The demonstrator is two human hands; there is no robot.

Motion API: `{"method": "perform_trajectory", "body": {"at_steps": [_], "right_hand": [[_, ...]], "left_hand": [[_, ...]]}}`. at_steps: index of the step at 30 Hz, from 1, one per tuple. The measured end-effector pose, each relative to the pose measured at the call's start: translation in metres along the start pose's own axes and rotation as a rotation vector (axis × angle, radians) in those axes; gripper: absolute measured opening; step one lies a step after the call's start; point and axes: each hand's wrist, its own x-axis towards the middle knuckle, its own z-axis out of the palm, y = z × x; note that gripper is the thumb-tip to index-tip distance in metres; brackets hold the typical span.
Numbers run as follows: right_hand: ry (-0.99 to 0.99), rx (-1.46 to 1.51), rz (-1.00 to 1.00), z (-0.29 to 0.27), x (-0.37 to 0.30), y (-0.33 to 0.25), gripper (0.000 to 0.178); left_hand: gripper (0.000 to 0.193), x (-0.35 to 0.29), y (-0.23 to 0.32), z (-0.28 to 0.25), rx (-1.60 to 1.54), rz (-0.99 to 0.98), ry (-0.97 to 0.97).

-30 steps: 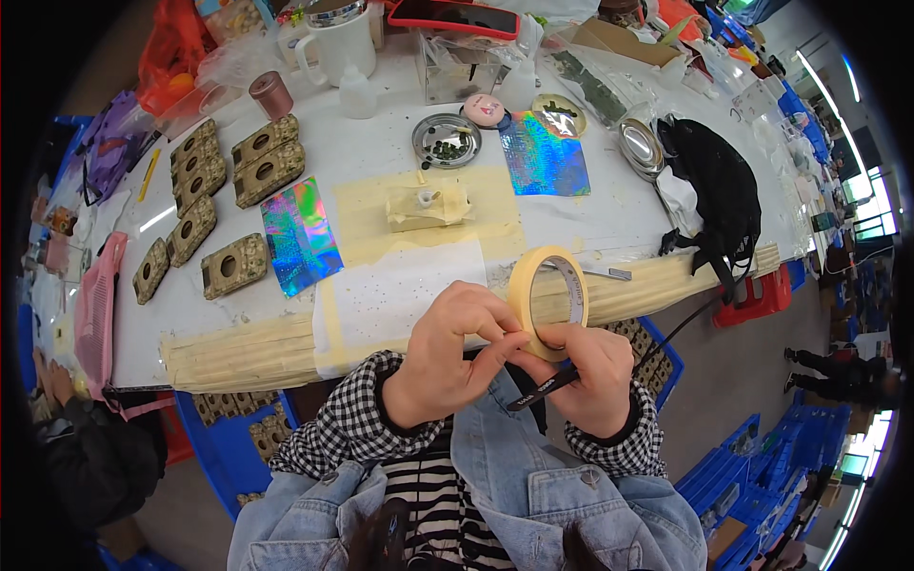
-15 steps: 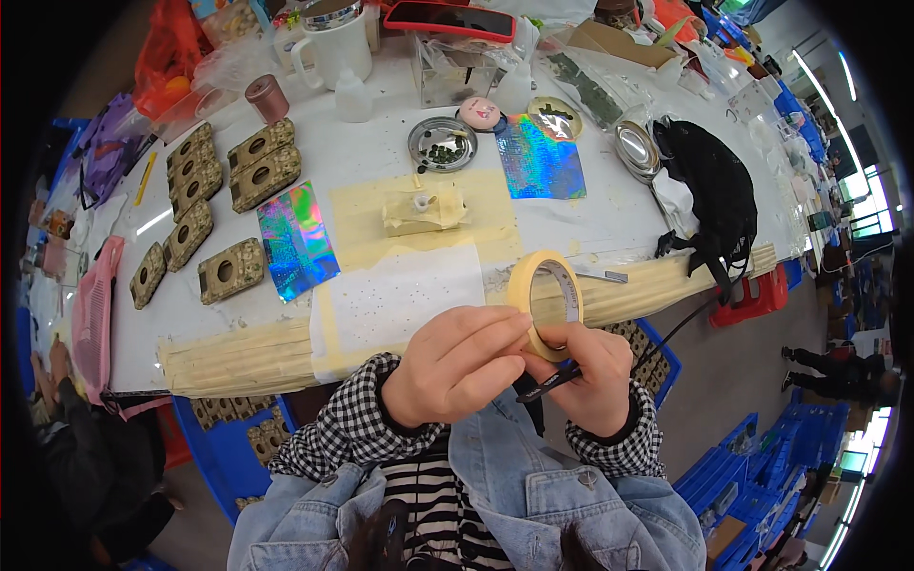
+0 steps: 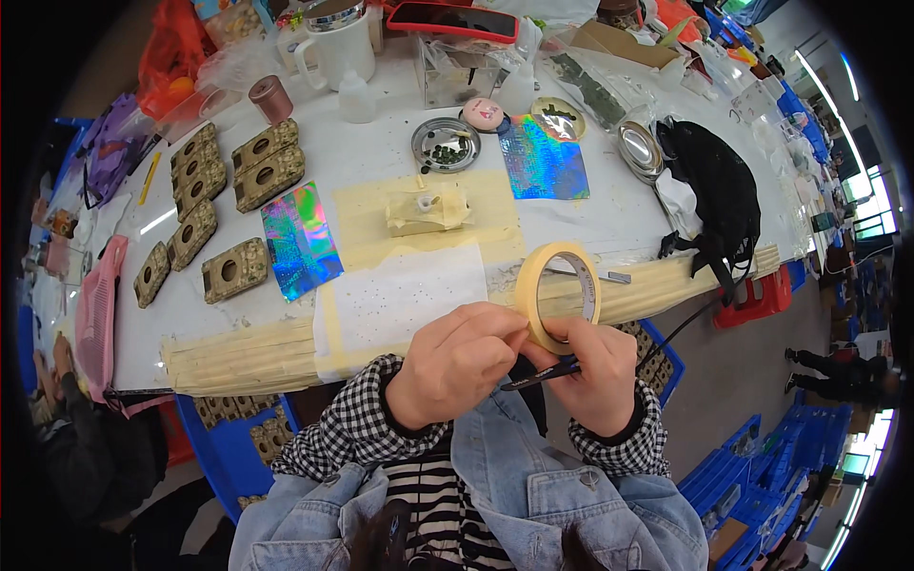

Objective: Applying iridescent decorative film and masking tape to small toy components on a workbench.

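Note:
My right hand [image 3: 598, 376] grips a roll of yellow masking tape [image 3: 527, 290], held on edge above the table's front rim. The same hand also keeps a slim black tool [image 3: 543, 374], perhaps tweezers, under its fingers. My left hand [image 3: 455, 366] is closed, its thumb and fingertips pinched against the near left side of the roll; whether they have the tape's loose end is hidden. Beyond the hands lies a white sheet [image 3: 409, 295] with tiny specks on it. Behind that sits a small tape-wrapped block [image 3: 426, 215].
Several camouflage-patterned pieces with round holes [image 3: 235, 270] lie at the left, beside a shiny holographic sheet [image 3: 301, 243]. A second one [image 3: 545, 171] is near a round dish [image 3: 466, 162] of dark green bits. A black bag [image 3: 709, 181] lies at right; a white mug [image 3: 333, 52] stands behind.
The tape roll has tilted and turned slightly to the right in my right hand. My left fingers have curled tighter at its edge. The black tool now points a little more to the left.

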Motion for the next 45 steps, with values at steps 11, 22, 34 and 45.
{"method": "perform_trajectory", "body": {"at_steps": [11,22,34,45], "right_hand": [[-0.113,0.076,-0.078,-0.005,0.002,0.000,0.027],[-0.095,0.154,-0.018,-0.008,0.004,-0.001,0.027],[-0.231,0.206,-0.056,-0.017,0.002,0.007,0.032],[0.000,-0.016,-0.126,-0.024,0.006,0.020,0.024]], "left_hand": [[0.032,0.003,-0.003,-0.012,-0.177,-0.092,-0.145],[0.033,-0.005,-0.006,-0.012,-0.117,0.149,-0.104],[0.041,0.001,-0.010,0.001,0.146,0.459,0.142],[0.040,0.003,0.008,-0.001,-0.159,0.182,-0.072]]}}
